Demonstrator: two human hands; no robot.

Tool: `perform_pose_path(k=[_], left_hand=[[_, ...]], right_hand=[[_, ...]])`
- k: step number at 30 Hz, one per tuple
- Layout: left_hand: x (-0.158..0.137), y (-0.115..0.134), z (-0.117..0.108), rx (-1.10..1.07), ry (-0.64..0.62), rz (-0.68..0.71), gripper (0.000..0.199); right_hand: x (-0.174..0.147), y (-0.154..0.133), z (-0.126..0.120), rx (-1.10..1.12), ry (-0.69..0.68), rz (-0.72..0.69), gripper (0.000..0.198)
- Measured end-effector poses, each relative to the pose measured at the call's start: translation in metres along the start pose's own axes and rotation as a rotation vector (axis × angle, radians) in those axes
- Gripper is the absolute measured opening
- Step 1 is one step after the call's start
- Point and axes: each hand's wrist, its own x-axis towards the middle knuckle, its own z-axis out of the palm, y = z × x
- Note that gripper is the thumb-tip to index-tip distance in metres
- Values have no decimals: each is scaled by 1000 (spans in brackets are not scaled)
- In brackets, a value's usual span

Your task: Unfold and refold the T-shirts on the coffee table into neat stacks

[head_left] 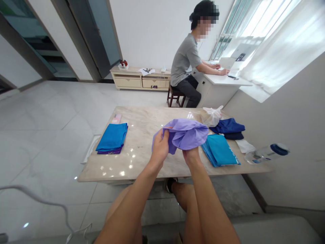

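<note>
The purple cloth (189, 131) is held bunched above the table (142, 118). Its edge is pinched by the left hand (161, 144), thumb closed towards fingers; the right hand (191, 156) is partly hidden beneath, so its grip cannot be told. Creases are best eased out with that edge kept pinched.

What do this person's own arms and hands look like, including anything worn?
The left hand and right hand are ungloved. Both forearms are bare, with no sleeve, watch or bracelet showing. No ring shows, but the right hand's fingers are hidden.
</note>
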Motion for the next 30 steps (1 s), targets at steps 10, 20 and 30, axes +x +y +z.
perform_pose_path(k=[10, 20, 30], left_hand=[[-3, -14, -14, 96, -156, -34, 43], [0, -8, -14, 57, -151, -94, 42], [0, 0, -31, 16, -244, -381, 46]], right_hand=[[-12, -24, 19, -95, -68, 172, 46], [-15, -36, 20, -493, -224, -72, 48], [5, -22, -18, -730, -160, -97, 48]])
